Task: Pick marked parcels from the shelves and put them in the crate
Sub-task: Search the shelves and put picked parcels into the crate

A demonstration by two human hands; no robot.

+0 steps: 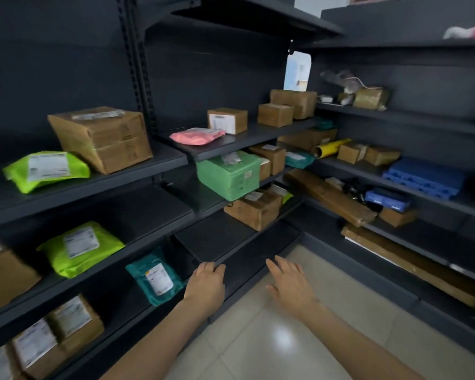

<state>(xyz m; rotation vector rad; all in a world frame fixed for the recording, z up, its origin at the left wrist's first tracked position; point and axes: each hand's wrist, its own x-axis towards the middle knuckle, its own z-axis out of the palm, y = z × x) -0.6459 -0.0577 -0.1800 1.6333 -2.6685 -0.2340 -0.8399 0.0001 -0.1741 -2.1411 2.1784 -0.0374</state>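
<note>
Dark metal shelves (pixel 159 160) hold many parcels. A lime-green bag (pixel 45 170) and a big brown box (pixel 100 138) sit on an upper left shelf. Another lime-green bag (pixel 81 248) lies one shelf lower, and a teal bag (pixel 155 275) lies below that. A pink bag (pixel 196 135) and a green box (pixel 229 174) sit further back. My left hand (pixel 207 283) hangs in front of a low shelf edge, fingers loosely curled, holding nothing. My right hand (pixel 290 283) is stretched forward with straight fingers, empty. No crate is in view.
Shelves along the right wall carry brown boxes (pixel 274 115), a yellow roll (pixel 331 148), blue moulded trays (pixel 425 178) and long flat cartons (pixel 329 197). Labelled brown boxes (pixel 52 335) fill the bottom left shelf. Pale floor tiles (pixel 283 338) lie between the shelf rows.
</note>
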